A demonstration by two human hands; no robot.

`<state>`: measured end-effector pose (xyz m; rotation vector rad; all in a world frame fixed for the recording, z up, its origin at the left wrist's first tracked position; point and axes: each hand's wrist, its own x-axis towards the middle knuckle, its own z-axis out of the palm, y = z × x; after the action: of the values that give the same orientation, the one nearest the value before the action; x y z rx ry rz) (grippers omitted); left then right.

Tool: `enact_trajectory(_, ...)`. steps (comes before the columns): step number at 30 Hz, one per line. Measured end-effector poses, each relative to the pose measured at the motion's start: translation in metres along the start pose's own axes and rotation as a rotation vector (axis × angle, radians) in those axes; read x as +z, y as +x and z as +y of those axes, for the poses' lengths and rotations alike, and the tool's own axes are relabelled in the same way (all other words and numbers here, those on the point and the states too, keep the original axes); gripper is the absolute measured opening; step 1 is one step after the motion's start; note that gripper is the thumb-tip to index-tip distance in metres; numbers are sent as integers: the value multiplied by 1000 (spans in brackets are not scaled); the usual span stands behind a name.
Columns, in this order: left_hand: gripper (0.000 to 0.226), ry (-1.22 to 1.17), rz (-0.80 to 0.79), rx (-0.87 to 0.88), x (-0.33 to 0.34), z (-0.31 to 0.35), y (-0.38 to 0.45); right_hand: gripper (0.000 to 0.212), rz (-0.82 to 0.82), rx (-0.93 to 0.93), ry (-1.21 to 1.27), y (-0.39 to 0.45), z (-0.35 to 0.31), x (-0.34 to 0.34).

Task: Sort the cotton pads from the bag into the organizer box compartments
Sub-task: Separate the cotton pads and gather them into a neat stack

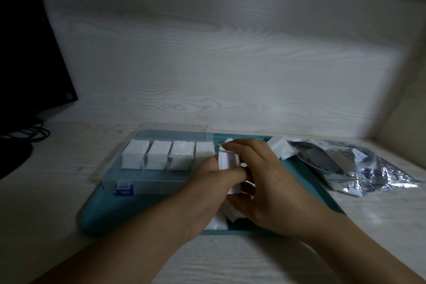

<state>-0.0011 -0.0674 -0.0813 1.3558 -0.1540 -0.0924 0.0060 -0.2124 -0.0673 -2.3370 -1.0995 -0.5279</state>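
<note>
A clear organizer box (129,182) with a blue latch lies on a teal tray (96,219). Its back row holds several compartments filled with white cotton pads (134,153). My left hand (207,193) and my right hand (262,182) meet over the box's right part, both gripping a white stack of cotton pads (227,159) between them. More loose pads (216,223) lie on the tray under my hands. The crumpled silvery bag (359,166) rests to the right of the tray.
A dark monitor (27,53) and its cables (30,134) stand at the far left. A pale wood-grain wall rises behind the tray, and a side wall closes in at the right. The surface is pale wood.
</note>
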Motion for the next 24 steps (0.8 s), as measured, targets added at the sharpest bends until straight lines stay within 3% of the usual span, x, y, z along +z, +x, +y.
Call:
enact_trajectory(2,32,4,-30,-21,0,0,0,69,2,1,5,0,0,-1)
enact_trajectory(6,11,-107,23,-34,-2,0,0,67,39,-33,-22,0,1,0)
enact_trajectory(11,12,-87,47,-18,-1,3,0,79,12,-8,-17,-1,1,1)
enact_trajectory(15,23,21,31,-32,1,2,-4,71,20,-17,-16,0,-1,1)
enact_trajectory(20,10,21,81,-45,4,1,-6,70,30,-28,-7,-1,-2,1)
enact_trajectory(24,25,11,60,-41,2,3,-4,81,29,-39,-24,-1,-3,1)
